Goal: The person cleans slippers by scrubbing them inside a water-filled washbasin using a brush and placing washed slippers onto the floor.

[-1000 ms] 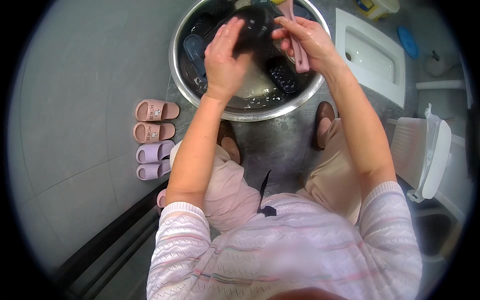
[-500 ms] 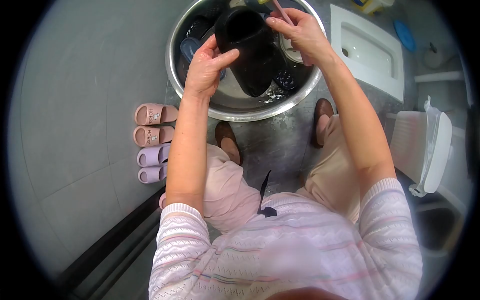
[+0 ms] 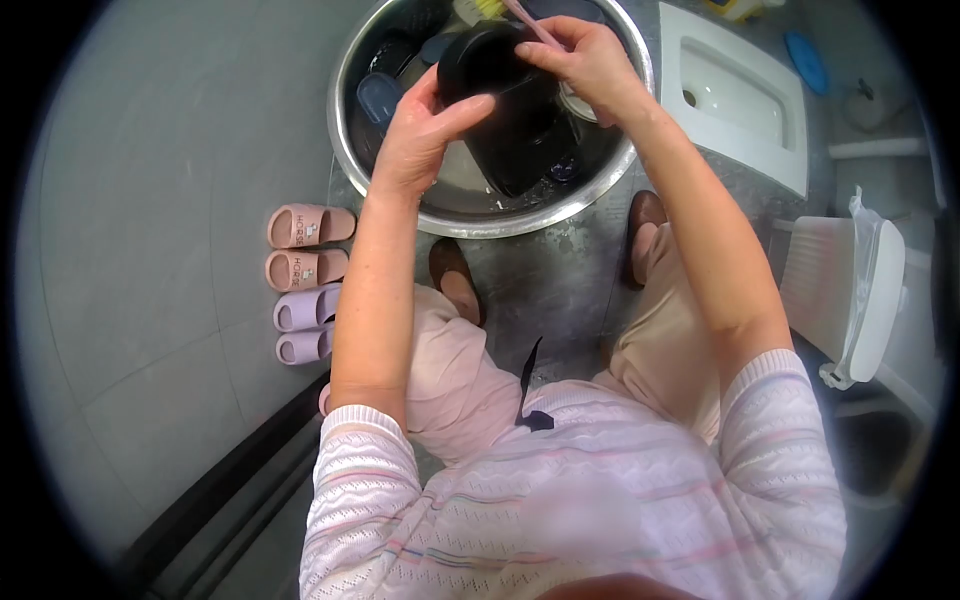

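A black slipper [image 3: 510, 135] is held above a round metal basin [image 3: 490, 226], its foot opening towards the top. My left hand [image 3: 425, 130] grips its left side, thumb across the upper part. My right hand [image 3: 590, 65] is closed on a pink-handled brush [image 3: 535, 22], with fingertips at the slipper's right edge. The brush's yellow bristles [image 3: 490, 8] show at the top of the frame. Below, in the basin's water, lie a blue slipper [image 3: 379, 98] and several dark ones, partly hidden by my hands and the held slipper.
Pink slippers [image 3: 310, 227] and lilac slippers [image 3: 305, 310] line the floor at the left. A white squat toilet [image 3: 735, 100] lies right of the basin. Further right are a lidded white bin [image 3: 840, 290] and a blue lid [image 3: 806, 62]. Dark rails [image 3: 230, 470] run at the lower left.
The black slipper has turned from a blurred pose to hang lengthwise, and my left hand has closed on its side. My right hand has shifted slightly left, and the brush handle has swung towards upper left.
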A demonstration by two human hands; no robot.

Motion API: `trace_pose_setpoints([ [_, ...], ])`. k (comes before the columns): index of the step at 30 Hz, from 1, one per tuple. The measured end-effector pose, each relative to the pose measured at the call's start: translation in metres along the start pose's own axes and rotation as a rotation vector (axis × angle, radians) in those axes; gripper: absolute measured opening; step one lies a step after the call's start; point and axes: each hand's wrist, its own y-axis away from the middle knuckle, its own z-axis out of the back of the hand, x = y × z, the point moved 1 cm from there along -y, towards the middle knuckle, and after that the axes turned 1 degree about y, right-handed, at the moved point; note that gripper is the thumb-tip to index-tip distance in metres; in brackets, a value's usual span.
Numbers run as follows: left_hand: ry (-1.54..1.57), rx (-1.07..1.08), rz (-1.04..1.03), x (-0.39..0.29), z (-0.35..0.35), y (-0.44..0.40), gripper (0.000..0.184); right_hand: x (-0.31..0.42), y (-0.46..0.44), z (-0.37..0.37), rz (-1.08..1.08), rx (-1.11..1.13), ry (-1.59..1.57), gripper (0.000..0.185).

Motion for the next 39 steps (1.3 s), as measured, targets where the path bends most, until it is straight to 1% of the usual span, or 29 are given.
trace_pose_setpoints([
  [1,-0.033,-0.036,-0.007,0.003,0.000,-0.001,0.044,0.001,0.001,-0.003,0.019,-0.009,0.020,0.031],
  [4,-0.087,-0.156,-0.015,0.008,0.005,-0.004,0.037,0.006,0.004,-0.007,-0.025,-0.008,0.081,0.030],
  [5,-0.075,-0.204,-0.016,0.006,0.007,-0.004,0.037,-0.009,-0.002,-0.010,0.018,-0.029,-0.011,0.030],
  [6,-0.062,-0.252,-0.018,0.004,0.009,-0.005,0.037,-0.010,-0.004,-0.010,-0.015,-0.032,-0.086,0.027],
  [7,-0.044,-0.275,-0.061,0.005,0.014,-0.008,0.034,0.000,-0.004,-0.004,-0.061,-0.015,0.026,0.029],
  [8,-0.077,-0.339,-0.038,0.004,0.018,-0.010,0.033,0.011,-0.001,-0.001,-0.106,0.001,0.137,0.032],
  [10,-0.143,-0.464,0.013,-0.001,0.024,-0.009,0.030,0.015,0.009,-0.008,-0.010,-0.043,0.145,0.033],
  [11,-0.083,-0.505,0.040,-0.003,0.024,-0.008,0.031,0.014,0.011,-0.013,0.039,-0.065,0.147,0.034],
  [12,-0.023,-0.514,0.050,-0.002,0.029,-0.009,0.033,0.015,0.014,-0.020,0.126,-0.093,0.238,0.039],
  [14,0.099,-0.533,0.069,0.004,0.041,-0.014,0.036,0.017,0.022,-0.026,0.044,0.016,0.187,0.039],
  [15,0.123,-0.528,0.060,0.005,0.043,-0.015,0.040,0.022,0.028,-0.028,0.073,0.037,0.200,0.039],
  [18,0.148,-0.547,0.003,0.008,0.047,-0.018,0.041,0.023,0.040,-0.044,0.163,0.025,0.244,0.036],
  [19,0.155,-0.569,-0.031,0.009,0.045,-0.019,0.043,0.026,0.045,-0.048,0.143,0.048,0.257,0.035],
  [20,0.157,-0.605,-0.034,0.009,0.046,-0.019,0.045,0.030,0.049,-0.049,0.104,0.139,0.346,0.039],
  [22,0.158,-0.675,-0.042,0.005,0.043,-0.019,0.047,0.035,0.057,-0.056,0.075,0.217,0.588,0.040],
  [23,0.134,-0.723,-0.067,0.002,0.040,-0.015,0.041,0.035,0.058,-0.056,0.109,0.196,0.595,0.040],
  [26,0.138,-0.665,-0.244,0.012,0.051,-0.018,0.031,0.018,0.038,-0.046,0.144,0.115,0.627,0.039],
  [27,0.132,-0.677,-0.253,0.006,0.043,-0.016,0.027,0.013,0.030,-0.041,0.101,0.024,0.592,0.036],
  [28,0.085,-0.654,-0.270,0.007,0.045,-0.017,0.027,0.011,0.023,-0.036,0.110,-0.083,0.561,0.032],
  [30,-0.007,-0.617,-0.312,0.007,0.052,-0.017,0.028,0.015,0.023,-0.029,0.145,-0.081,0.409,0.032],
  [31,0.029,-0.623,-0.288,0.008,0.049,-0.017,0.026,0.014,0.026,-0.035,0.257,-0.096,0.319,0.033],
  [32,0.020,-0.589,-0.292,0.010,0.047,-0.018,0.029,0.014,0.031,-0.043,0.365,-0.111,0.226,0.033],
  [33,0.009,-0.553,-0.294,0.012,0.043,-0.019,0.033,0.027,0.040,-0.042,0.306,0.018,0.291,0.037],
  [34,-0.004,-0.517,-0.293,0.014,0.039,-0.019,0.036,0.042,0.044,-0.040,0.251,0.130,0.367,0.036],
  [35,-0.044,-0.475,-0.298,0.015,0.035,-0.018,0.043,0.034,0.042,-0.040,0.275,0.089,0.431,0.036],
  [36,-0.049,-0.464,-0.282,0.014,0.033,-0.015,0.044,0.023,0.033,-0.039,0.301,0.046,0.496,0.036],
  [37,-0.054,-0.452,-0.269,0.013,0.031,-0.012,0.045,0.014,0.020,-0.031,0.242,0.035,0.457,0.036],
  [38,-0.060,-0.440,-0.261,0.011,0.029,-0.011,0.047,0.005,0.008,-0.023,0.083,0.059,0.495,0.036],
  [39,-0.046,-0.409,-0.308,0.009,0.030,-0.010,0.048,0.006,0.007,-0.018,0.108,0.045,0.459,0.035],
])
